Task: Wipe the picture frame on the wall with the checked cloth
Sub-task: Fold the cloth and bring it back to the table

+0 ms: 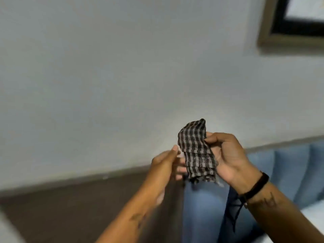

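A black-and-grey checked cloth [197, 153], folded into a narrow strip, hangs in front of the pale wall. My right hand [229, 155] pinches its upper right edge between thumb and fingers. My left hand [167, 163] is at the cloth's left edge, fingers touching or just behind it. The picture frame [268, 35], brownish outside with a black inner border, hangs on the wall at the top right, well above and to the right of both hands; only its lower left corner shows.
A blue padded headboard [287, 169] runs along the wall at the right. A dark brown panel [70, 204] runs along the wall at the lower left. A bare stretch of grey-white wall [122, 76] fills the upper left.
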